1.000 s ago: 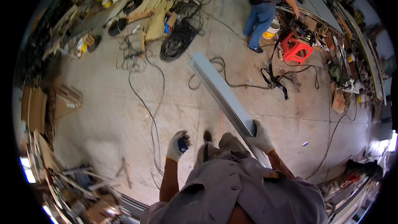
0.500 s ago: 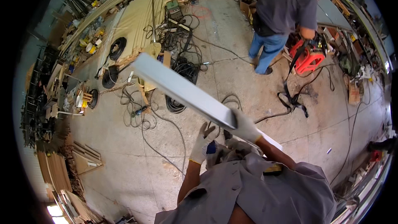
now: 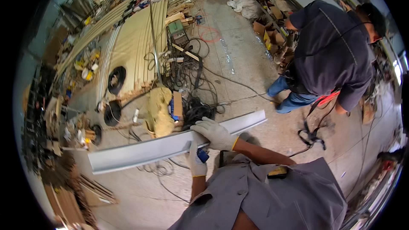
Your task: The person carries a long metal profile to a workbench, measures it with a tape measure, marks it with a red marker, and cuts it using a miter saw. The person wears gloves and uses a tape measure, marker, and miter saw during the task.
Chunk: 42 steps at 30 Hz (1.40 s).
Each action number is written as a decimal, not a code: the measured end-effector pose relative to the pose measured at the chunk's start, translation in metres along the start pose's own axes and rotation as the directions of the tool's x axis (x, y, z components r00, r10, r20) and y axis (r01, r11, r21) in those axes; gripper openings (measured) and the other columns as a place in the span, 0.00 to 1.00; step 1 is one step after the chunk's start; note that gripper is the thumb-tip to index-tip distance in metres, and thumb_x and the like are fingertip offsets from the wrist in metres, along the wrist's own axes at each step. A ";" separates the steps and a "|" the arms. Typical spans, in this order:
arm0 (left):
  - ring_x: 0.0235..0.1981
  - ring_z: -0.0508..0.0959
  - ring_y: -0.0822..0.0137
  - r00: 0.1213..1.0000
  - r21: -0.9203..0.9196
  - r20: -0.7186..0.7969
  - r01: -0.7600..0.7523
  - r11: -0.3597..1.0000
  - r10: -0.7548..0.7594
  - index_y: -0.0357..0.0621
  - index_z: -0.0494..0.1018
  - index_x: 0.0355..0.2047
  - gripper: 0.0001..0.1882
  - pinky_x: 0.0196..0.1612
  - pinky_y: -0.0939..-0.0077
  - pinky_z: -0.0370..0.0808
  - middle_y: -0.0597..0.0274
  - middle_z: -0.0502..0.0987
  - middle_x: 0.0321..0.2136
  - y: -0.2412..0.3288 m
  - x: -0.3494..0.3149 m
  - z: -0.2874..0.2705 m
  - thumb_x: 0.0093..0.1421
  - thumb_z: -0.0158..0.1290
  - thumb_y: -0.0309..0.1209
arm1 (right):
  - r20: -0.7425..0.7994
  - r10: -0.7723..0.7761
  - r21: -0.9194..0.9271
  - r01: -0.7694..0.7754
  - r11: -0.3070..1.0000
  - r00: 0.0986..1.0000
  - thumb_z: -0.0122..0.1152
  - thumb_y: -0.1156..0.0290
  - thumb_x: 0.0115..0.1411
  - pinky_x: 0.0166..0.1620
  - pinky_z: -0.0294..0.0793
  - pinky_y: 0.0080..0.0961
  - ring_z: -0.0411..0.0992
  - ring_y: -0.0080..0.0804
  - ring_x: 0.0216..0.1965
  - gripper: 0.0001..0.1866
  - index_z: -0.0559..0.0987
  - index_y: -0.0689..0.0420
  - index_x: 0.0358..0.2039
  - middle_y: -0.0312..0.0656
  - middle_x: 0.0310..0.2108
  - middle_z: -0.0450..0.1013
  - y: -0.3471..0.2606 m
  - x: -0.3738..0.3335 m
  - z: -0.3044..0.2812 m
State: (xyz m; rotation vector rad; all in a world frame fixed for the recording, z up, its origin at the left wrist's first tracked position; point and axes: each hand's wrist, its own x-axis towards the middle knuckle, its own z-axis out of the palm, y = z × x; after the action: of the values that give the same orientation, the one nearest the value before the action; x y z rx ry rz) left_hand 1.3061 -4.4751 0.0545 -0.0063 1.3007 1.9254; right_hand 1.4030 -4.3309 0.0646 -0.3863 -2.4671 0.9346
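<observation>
A long, pale grey metal channel (image 3: pixel 140 152) lies crosswise in front of my body, its left end nearer me than its right. My right hand (image 3: pixel 216 134), in a whitish glove with a yellow cuff, is closed over the channel near its middle. Just left of it, my left hand (image 3: pixel 197 162), gloved alike, grips the channel's near edge; its other fingers are partly hidden. A small dark blue object (image 3: pixel 203 156) shows against the left glove, and I cannot tell what it is or whether the hand holds it.
A co-worker (image 3: pixel 328 51) in a dark shirt bends at the right beside a red object (image 3: pixel 328 99). Tangled black cables (image 3: pixel 200 110) and a yellowish roll (image 3: pixel 161 113) lie beyond the channel. Long pale boards (image 3: pixel 140 42) cover the far left floor. A black strap (image 3: pixel 313 134) lies at right.
The channel has swung from a steep slant to lying nearly crosswise. My left hand, open and apart from it before, now grips its edge. The co-worker has come nearer and bent over.
</observation>
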 end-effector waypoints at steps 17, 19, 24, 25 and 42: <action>0.54 0.76 0.58 0.927 0.079 -0.197 -0.311 0.947 0.320 0.40 0.61 0.65 0.28 0.56 0.59 0.78 0.51 0.72 0.58 0.011 0.464 0.369 0.68 0.58 0.28 | 0.457 0.437 0.679 -0.622 0.391 0.774 0.54 0.39 0.70 0.65 0.68 0.32 0.72 0.43 0.63 0.39 0.73 0.63 0.65 0.53 0.62 0.74 0.360 0.357 -0.179; 0.52 0.76 0.59 0.905 0.136 -0.278 -0.295 0.946 0.322 0.39 0.62 0.63 0.26 0.55 0.60 0.78 0.52 0.73 0.57 0.013 0.512 0.413 0.68 0.57 0.26 | 0.492 0.408 0.736 -0.618 0.276 0.769 0.54 0.41 0.71 0.64 0.68 0.31 0.72 0.40 0.62 0.38 0.73 0.63 0.65 0.51 0.62 0.74 0.397 0.399 -0.208; 0.49 0.77 0.61 0.894 0.204 -0.279 -0.301 0.932 0.350 0.32 0.70 0.55 0.18 0.52 0.64 0.78 0.53 0.76 0.51 0.000 0.647 0.519 0.66 0.58 0.24 | 0.502 0.383 0.773 -0.601 0.203 0.776 0.59 0.50 0.72 0.60 0.73 0.29 0.71 0.29 0.61 0.33 0.71 0.61 0.67 0.42 0.63 0.72 0.533 0.497 -0.252; 0.48 0.78 0.61 0.900 0.191 -0.267 -0.300 0.934 0.344 0.32 0.70 0.55 0.19 0.52 0.64 0.78 0.53 0.76 0.51 -0.004 0.671 0.540 0.66 0.59 0.24 | 0.561 0.351 0.783 -0.618 0.067 0.749 0.60 0.49 0.72 0.59 0.73 0.29 0.71 0.29 0.61 0.34 0.71 0.61 0.67 0.41 0.63 0.72 0.561 0.512 -0.264; 0.56 0.75 0.61 0.947 0.127 -0.042 -0.313 0.941 0.320 0.35 0.64 0.63 0.27 0.62 0.62 0.72 0.53 0.74 0.54 0.064 1.191 0.926 0.64 0.57 0.20 | 0.592 0.629 0.805 -0.329 -0.494 0.505 0.58 0.46 0.71 0.35 0.80 0.31 0.79 0.29 0.32 0.22 0.81 0.53 0.47 0.37 0.35 0.80 1.047 0.779 -0.547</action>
State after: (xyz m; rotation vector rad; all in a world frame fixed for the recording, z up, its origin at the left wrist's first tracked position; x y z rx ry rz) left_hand 0.8280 -3.0431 0.0504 0.2182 1.5316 2.1247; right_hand 1.1223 -2.9472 -0.0319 -1.0788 -0.3055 2.6209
